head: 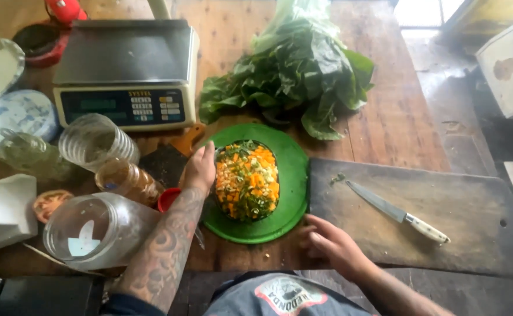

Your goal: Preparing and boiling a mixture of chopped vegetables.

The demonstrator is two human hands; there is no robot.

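Bowl of chopped vegetables (246, 180), heaped orange, yellow and green, sitting mid-plate on green round plate (291, 175), right at front edge of wooden table (385, 111). Left hand (200, 168) up against bowl's left rim, fingers curled round the side, steadying rather than lifting by the look of it. Right hand (329, 243) low at plate's near-right edge, fingers loosely spread and flat on the wood, gripping nothing. Judging from that: best kept slow, rim hand firm, heap level so no dice spill over. Knife (397, 212) lying idle on dark cutting board (443, 216) just right of plate, white handle toward the near right, well worth avoiding with the sleeve. Leafy greens (294, 76) piled behind, weighing scale (129, 73) back left, clear jars (95, 228) crowding left elbow — tight on that side.
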